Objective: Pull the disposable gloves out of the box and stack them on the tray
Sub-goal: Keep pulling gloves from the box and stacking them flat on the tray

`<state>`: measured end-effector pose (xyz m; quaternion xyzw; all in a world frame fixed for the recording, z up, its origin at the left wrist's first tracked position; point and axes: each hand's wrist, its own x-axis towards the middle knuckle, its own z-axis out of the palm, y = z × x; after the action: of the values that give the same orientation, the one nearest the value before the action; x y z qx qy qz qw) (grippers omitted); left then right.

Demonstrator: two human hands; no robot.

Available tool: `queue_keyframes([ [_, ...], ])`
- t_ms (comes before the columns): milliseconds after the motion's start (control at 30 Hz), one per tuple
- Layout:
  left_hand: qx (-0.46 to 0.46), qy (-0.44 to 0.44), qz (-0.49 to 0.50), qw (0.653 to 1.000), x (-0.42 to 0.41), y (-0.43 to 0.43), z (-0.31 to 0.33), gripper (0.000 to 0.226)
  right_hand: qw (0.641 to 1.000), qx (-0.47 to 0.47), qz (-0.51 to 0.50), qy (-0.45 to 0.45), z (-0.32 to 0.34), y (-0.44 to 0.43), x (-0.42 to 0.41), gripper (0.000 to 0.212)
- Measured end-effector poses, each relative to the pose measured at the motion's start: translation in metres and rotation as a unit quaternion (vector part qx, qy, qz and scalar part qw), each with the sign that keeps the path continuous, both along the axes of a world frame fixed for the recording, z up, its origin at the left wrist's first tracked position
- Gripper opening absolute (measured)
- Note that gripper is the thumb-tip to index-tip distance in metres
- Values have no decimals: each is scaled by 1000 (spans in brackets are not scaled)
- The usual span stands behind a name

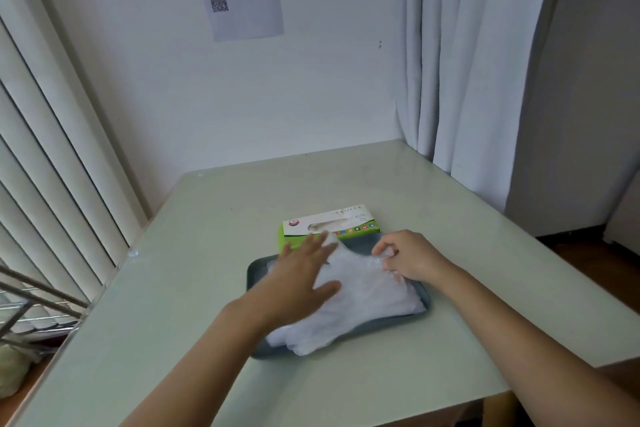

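Observation:
A green and white glove box (329, 225) lies flat on the table, just behind a dark grey tray (255, 273). A pile of thin translucent disposable gloves (360, 308) covers most of the tray. My left hand (299, 276) lies flat with straight fingers on the left part of the pile. My right hand (407, 255) pinches the edge of the top glove (356, 263) at the tray's far right, lifting it slightly. A bit of glove shows in the box's slot.
The pale green table (194, 274) meets a white wall behind. Vertical blinds (52, 156) hang at the left and a curtain (467, 62) at the right. A metal wire rack (38, 302) juts in by the table's left edge.

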<state>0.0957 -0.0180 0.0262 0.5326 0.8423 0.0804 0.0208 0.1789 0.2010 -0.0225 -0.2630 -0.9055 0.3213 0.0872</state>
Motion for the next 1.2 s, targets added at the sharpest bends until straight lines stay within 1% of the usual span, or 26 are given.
queue_keyframes([
  [33,-23,-13,-35,999,2,8,-8,62,1000,5,4,-7,1,1,1,24],
  [100,-53,-46,-55,996,1,21,-22,62,1000,4,8,-17,3,2,0,23],
  [200,-83,-83,-39,992,-4,36,-35,61,999,-14,8,-27,6,5,-2,23],
  [333,-144,-91,-11,985,-9,43,-46,63,998,-33,18,-59,12,10,-6,23],
  [433,-166,-101,-12,981,-8,42,-50,64,996,-32,18,-76,19,13,-6,23],
  [467,-168,-103,-15,980,-7,41,-51,64,998,-23,10,-66,23,14,-6,20],
  [533,-166,-100,-18,981,-7,40,-52,66,999,26,-24,-20,31,11,-5,13],
  [600,-162,-92,-20,982,-6,40,-55,69,995,83,-51,34,37,0,-8,16],
  [667,-159,-87,-18,983,-5,41,-59,71,993,101,-25,48,34,-22,-9,25],
  [733,-153,-86,-18,984,-4,41,-61,71,998,53,26,26,20,-49,-6,35],
  [800,-144,-85,-24,986,-4,41,-62,70,998,-28,62,4,0,-69,-3,35],
  [833,-138,-87,-25,986,-4,39,-63,70,996,-60,69,7,-9,-75,-2,35],
  [867,-131,-92,-24,987,-3,38,-64,71,995,-72,69,13,-15,-77,-1,38],
  [933,-120,-94,-15,988,-2,35,-67,73,996,-49,69,1,-21,-74,-2,46],
  [1000,-122,-87,4,989,-3,30,-70,77,994,15,90,-66,-22,-70,-6,50],
  [1067,-132,-82,30,987,-8,23,-72,81,981,91,99,-139,-25,-67,-8,53],
  [1133,-140,-78,54,986,-14,14,-73,84,972,123,88,-178,-27,-65,-7,55],
  [1200,-149,-77,77,983,-18,5,-73,86,968,141,79,-192,-27,-63,-3,58],
])
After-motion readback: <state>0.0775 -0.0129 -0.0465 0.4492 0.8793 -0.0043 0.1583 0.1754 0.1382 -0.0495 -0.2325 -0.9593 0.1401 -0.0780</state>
